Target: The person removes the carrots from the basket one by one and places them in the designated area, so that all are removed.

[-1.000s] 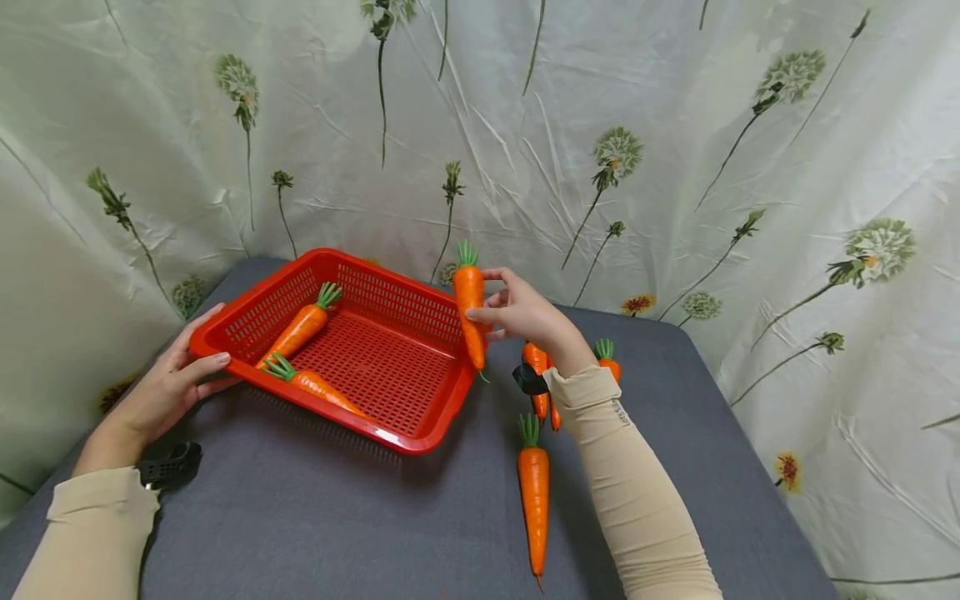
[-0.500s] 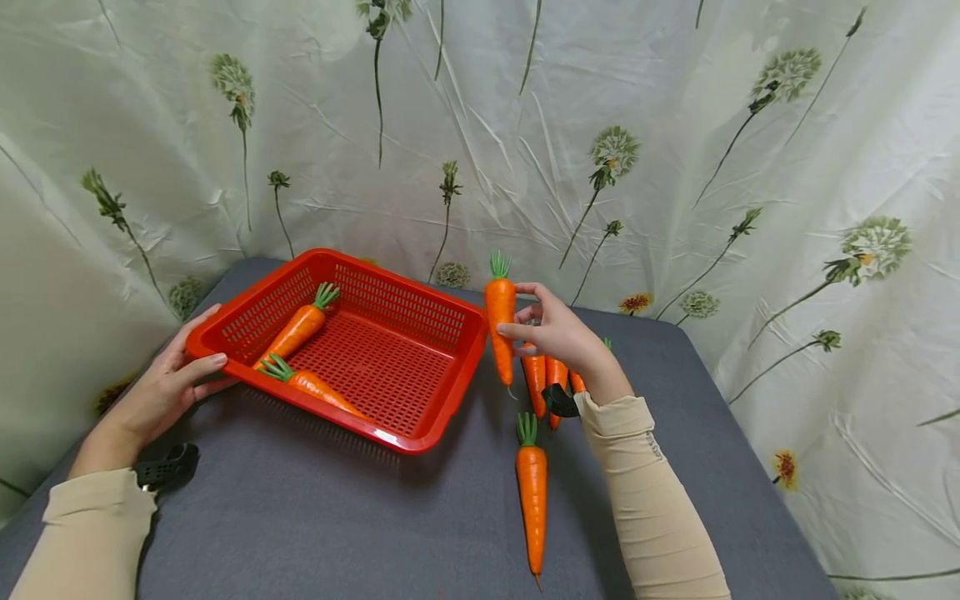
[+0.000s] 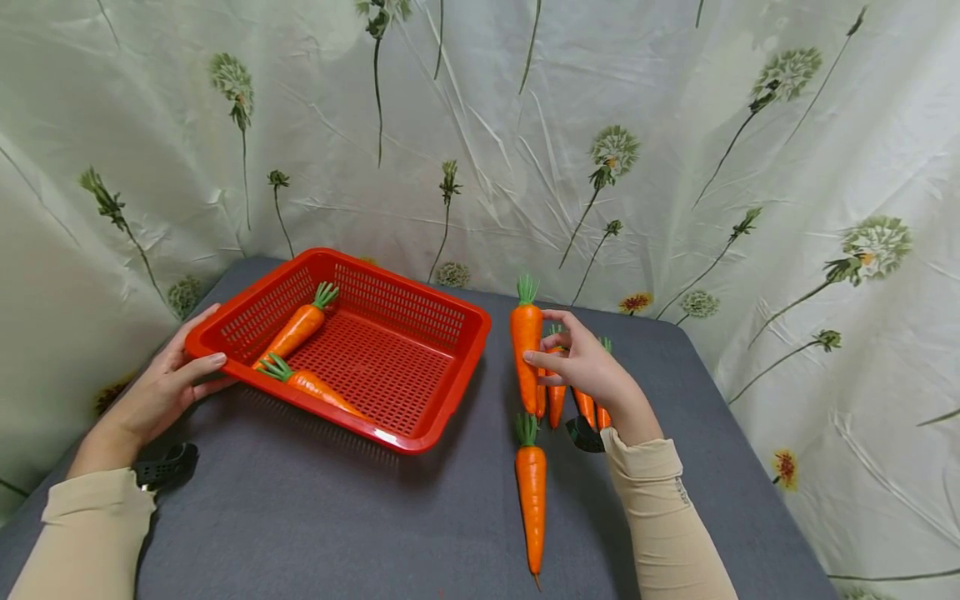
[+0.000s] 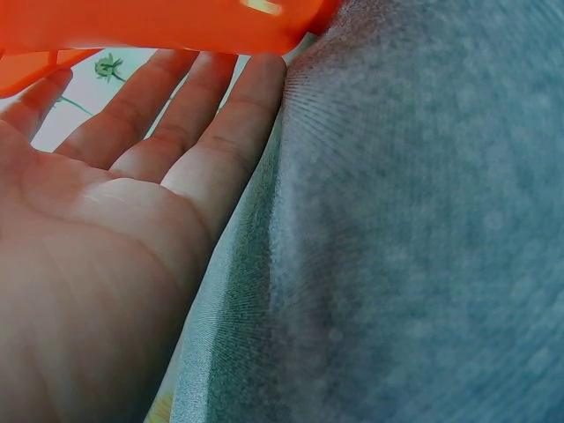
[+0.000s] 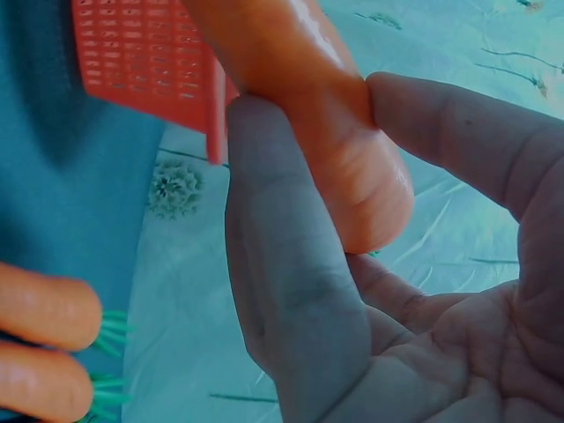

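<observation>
While my left hand [image 3: 161, 387] holds the basket [image 3: 397, 304] by its rim, my right hand [image 3: 588, 367] pinches a carrot [image 3: 527, 333] outside it, near the loose carrots [image 3: 532, 500]. Step, I judge: carrot transfer between basket and surface [image 3: 337, 517]; next calls for steady fingers.

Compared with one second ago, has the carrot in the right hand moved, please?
Yes; in the head view, the carrot in the right hand has moved rightward and lower, away from the red perforated basket.
</observation>
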Demonstrator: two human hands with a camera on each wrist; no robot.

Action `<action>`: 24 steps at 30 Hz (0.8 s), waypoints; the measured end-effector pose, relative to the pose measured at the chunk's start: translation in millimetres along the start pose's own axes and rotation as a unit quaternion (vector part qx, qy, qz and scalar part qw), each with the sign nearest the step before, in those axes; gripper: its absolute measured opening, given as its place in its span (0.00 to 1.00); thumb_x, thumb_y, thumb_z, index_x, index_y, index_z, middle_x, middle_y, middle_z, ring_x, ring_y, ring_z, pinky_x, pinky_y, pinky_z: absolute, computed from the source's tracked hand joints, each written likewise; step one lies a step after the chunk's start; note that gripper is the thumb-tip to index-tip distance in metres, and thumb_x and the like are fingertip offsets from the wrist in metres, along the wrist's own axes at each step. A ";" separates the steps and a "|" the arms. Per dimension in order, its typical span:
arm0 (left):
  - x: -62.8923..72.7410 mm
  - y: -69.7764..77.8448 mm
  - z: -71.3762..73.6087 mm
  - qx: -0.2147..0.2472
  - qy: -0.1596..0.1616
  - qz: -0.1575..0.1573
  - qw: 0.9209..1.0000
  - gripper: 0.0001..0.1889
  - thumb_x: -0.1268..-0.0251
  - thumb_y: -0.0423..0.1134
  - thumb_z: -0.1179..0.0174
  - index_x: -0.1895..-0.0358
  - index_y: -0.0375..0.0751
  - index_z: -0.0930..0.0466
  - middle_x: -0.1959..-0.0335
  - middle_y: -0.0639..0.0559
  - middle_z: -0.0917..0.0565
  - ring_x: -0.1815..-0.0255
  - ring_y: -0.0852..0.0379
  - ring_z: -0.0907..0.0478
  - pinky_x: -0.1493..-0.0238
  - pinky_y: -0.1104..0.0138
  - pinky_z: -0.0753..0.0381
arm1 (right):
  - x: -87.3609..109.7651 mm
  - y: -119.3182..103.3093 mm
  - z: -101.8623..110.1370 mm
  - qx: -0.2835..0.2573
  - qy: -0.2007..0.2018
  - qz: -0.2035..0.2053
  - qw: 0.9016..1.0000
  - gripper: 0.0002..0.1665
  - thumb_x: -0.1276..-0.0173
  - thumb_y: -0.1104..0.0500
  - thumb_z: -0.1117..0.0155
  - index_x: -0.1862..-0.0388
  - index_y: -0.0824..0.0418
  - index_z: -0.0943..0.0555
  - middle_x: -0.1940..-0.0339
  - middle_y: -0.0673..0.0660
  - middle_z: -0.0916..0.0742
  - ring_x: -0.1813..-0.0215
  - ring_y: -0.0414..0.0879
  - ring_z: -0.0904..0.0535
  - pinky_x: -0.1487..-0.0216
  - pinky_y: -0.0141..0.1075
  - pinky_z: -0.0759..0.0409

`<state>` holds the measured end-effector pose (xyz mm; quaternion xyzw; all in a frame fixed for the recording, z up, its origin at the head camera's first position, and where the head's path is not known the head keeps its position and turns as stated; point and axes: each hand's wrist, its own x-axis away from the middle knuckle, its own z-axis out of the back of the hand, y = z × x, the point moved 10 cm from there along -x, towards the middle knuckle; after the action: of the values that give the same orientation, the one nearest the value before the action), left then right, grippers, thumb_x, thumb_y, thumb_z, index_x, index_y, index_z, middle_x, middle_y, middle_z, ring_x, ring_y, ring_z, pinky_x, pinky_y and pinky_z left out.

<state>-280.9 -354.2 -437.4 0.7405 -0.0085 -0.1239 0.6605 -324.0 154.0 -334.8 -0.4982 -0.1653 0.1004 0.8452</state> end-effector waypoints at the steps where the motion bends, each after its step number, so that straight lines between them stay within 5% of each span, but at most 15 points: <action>1: -0.2 -0.1 -0.1 0.000 0.000 0.000 1.000 0.41 0.14 0.29 0.55 0.10 0.56 0.64 0.21 0.58 0.39 0.36 0.76 0.23 0.48 0.74 0.13 | 2.5 3.5 0.6 -0.001 0.000 -0.003 1.000 0.46 0.21 0.57 0.31 0.14 0.56 0.45 0.44 0.64 0.21 0.54 0.50 0.14 0.40 0.54 0.11; 18: -1.1 -0.2 0.7 0.011 -0.002 -0.003 1.000 0.41 0.15 0.29 0.55 0.10 0.56 0.63 0.23 0.61 0.36 0.36 0.75 0.22 0.48 0.73 0.12 | 51.5 51.2 9.9 -0.022 0.027 -0.031 0.999 0.50 0.23 0.55 0.29 0.13 0.56 0.47 0.45 0.63 0.23 0.57 0.49 0.16 0.54 0.38 0.11; 24: -0.9 -0.4 1.0 0.013 -0.002 -0.004 1.000 0.41 0.15 0.28 0.55 0.10 0.56 0.63 0.23 0.60 0.37 0.36 0.75 0.21 0.49 0.73 0.12 | 65.8 66.7 9.8 -0.033 0.032 -0.032 0.998 0.50 0.23 0.56 0.29 0.13 0.57 0.48 0.46 0.63 0.23 0.53 0.50 0.15 0.47 0.45 0.09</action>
<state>-282.0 -354.9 -437.7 0.7491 -0.0089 -0.1278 0.6500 -267.1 216.2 -377.0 -0.5233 -0.1575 0.0517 0.8359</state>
